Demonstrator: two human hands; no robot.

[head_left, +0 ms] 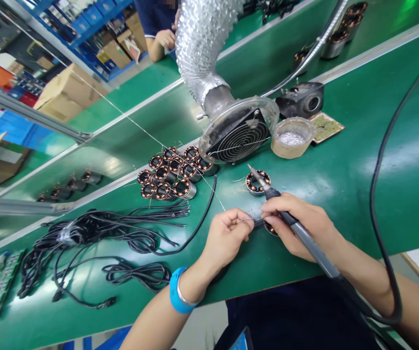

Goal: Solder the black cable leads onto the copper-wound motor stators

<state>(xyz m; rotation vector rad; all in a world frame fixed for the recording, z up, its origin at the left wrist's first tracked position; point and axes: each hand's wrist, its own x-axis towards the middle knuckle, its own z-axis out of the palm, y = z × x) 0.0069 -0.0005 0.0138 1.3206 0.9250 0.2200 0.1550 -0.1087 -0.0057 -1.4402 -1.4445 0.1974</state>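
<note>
My right hand is wrapped round a soldering iron, its tip angled up and left, away from the table. My left hand pinches a thin solder wire, which comes down from the upper left. Beside my left fingertips a dark cable end lies against a motor stator, mostly hidden by my right hand. Just beyond the iron's tip stands another stator with copper windings. Whether my left fingers also grip the cable, I cannot tell.
Several stators stand grouped at the left, near a pile of black cables. A fume extractor hangs ahead. Right of it are a round tub, a sponge tray and a black iron holder. A co-worker sits opposite.
</note>
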